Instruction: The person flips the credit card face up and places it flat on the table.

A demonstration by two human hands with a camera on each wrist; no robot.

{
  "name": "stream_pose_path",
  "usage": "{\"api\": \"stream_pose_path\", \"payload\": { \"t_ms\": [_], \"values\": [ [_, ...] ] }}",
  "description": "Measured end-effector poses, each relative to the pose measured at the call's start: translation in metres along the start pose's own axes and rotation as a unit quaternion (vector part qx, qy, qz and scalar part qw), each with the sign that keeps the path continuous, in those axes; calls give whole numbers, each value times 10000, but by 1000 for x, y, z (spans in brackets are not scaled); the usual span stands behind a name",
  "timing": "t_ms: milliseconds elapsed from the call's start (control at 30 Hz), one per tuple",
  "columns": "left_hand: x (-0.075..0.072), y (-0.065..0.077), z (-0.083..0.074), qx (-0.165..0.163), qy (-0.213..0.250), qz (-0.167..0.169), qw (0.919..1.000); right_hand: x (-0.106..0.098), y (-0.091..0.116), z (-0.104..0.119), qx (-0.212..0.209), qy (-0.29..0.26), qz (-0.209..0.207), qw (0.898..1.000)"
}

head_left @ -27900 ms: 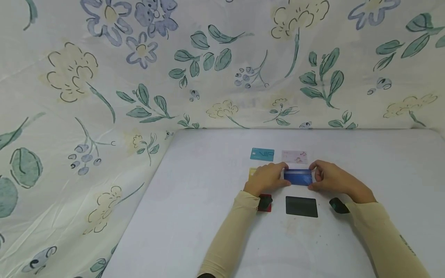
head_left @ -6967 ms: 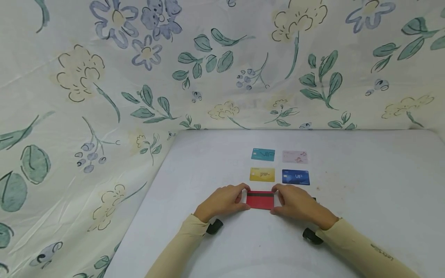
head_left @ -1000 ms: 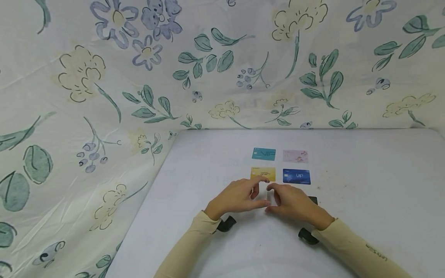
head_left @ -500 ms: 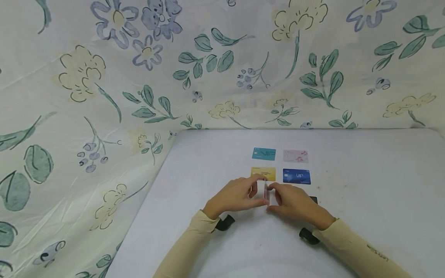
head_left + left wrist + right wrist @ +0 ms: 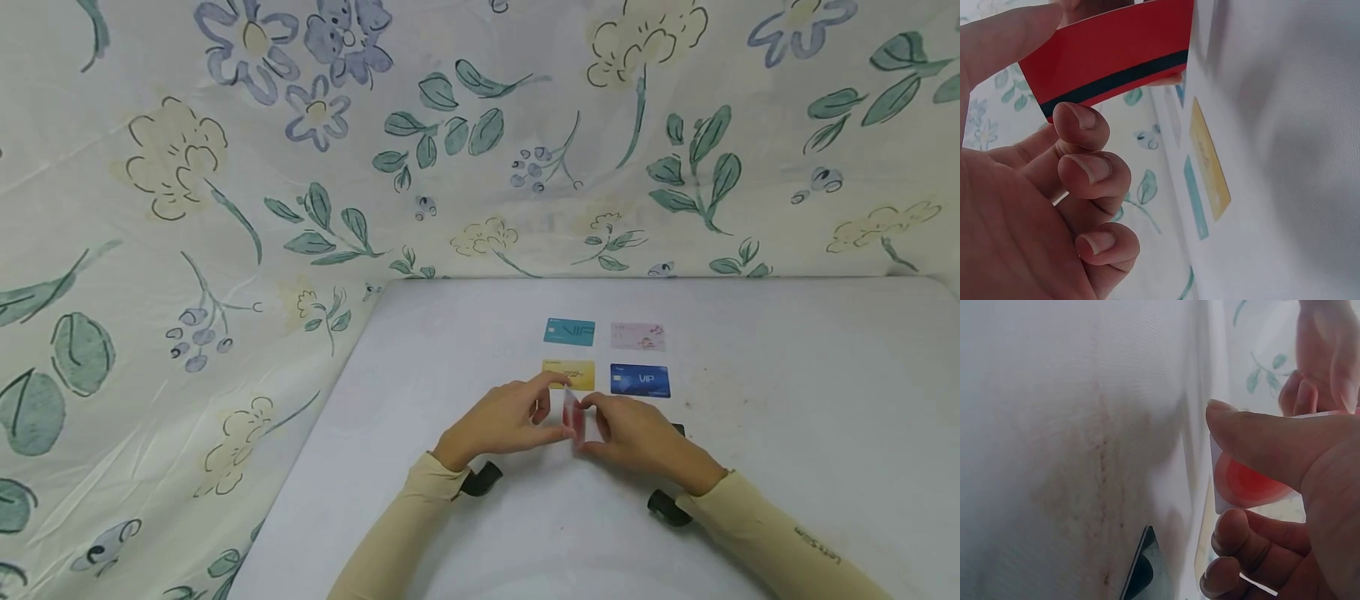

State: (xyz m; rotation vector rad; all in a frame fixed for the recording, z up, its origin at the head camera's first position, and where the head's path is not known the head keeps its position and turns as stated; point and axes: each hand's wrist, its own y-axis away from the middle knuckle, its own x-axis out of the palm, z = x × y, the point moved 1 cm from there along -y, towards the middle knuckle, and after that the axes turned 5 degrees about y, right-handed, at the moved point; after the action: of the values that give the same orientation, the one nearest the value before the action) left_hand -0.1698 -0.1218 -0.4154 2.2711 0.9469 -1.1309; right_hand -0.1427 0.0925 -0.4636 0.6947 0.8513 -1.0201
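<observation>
A red plastic card [image 5: 573, 417] stands on edge between my hands, just above or on the table; which one I cannot tell. My left hand [image 5: 502, 419] pinches one end of it between thumb and fingers. At the other end my right hand [image 5: 641, 435] grips it with thumb and fingertips. A black stripe crosses the red face of the card [image 5: 1110, 53] in the left wrist view. From the right wrist, the other face of the card [image 5: 1250, 484] looks pale with a red rounded patch. Part of the card is covered by fingers.
Beyond the hands lie a teal VIP card [image 5: 569, 332], a pink card [image 5: 637, 337], a yellow card [image 5: 567, 372] and a blue VIP card [image 5: 640, 381]. A dark card [image 5: 678, 430] is mostly hidden behind the right hand. Floral cloth [image 5: 480, 150] hangs behind the white table [image 5: 787, 417].
The red card lay stripe side up 7 s ago; it was edge-on 1 s ago and now tilts, showing a face. My left hand has shifted slightly left. The blue card, held earliest, now lies released.
</observation>
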Motion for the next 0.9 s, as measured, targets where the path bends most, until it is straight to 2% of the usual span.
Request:
{"api": "stream_pose_path", "payload": {
  "t_ms": [267,633,900],
  "values": [
    [-2,2,6,38,123,-56,9999,-2,-1,-1,100,-43,29,9999],
    [-4,5,9,-354,53,-39,9994,-3,-1,-3,62,30,-13,10000],
    [-4,5,13,-391,-28,-17,9992,-5,1,-2,75,73,-18,9999]
  ]
}}
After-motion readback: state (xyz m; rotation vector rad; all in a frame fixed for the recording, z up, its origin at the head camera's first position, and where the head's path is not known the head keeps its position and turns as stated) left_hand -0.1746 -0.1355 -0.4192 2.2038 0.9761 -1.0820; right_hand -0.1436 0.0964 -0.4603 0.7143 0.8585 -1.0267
